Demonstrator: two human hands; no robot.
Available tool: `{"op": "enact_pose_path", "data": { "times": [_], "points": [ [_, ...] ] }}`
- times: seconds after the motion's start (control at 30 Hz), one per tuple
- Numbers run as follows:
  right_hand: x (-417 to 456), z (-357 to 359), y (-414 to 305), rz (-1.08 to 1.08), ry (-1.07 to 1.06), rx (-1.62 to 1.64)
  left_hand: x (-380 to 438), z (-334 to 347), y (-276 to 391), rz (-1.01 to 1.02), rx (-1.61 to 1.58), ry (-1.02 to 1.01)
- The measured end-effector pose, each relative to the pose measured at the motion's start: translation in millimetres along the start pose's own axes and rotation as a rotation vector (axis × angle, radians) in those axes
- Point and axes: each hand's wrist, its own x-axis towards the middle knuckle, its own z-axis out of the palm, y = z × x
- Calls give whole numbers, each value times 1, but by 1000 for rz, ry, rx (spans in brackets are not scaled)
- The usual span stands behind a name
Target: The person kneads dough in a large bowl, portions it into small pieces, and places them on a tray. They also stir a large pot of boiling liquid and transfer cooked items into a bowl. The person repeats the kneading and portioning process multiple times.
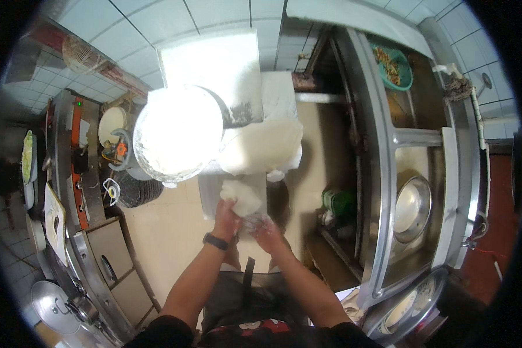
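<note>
My left hand (228, 219), with a dark watch on the wrist, grips a pale, soft lump of dough (242, 199). Close beside its lower right edge is my right hand (263, 230), its fingers whitened with flour; whether it holds the dough is unclear. Beyond the hands, a larger slab of dough (265, 145) lies on a floured white surface. To its left stands a wide round tub (141, 161) of white flour, overexposed in the bright light. A small dough scrap (275, 175) sits at the surface's near edge.
A steel double sink (376, 174) runs along the right, with a green basket (411, 74) of food scraps and a metal bowl (425, 217) inside. At the left are a steel stove counter (61, 130), a black ribbed container (139, 189) and a pan lid (48, 304).
</note>
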Motion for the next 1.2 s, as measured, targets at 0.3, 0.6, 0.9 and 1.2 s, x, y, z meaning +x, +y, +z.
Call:
{"op": "enact_pose_path", "data": {
  "times": [0.3,0.6,0.9,1.2],
  "points": [
    [0,126,-134,-450,-194,-506,-72,65,113,-20,110,-317],
    [60,108,-278,-662,602,-1854,5,63,72,155,-45,359],
    [85,155,-295,-763,334,-2173,-48,-98,65,267,-95,548],
    [117,153,-309,-198,276,-1967,-358,-430,19,-50,-14,968]
  ]
}}
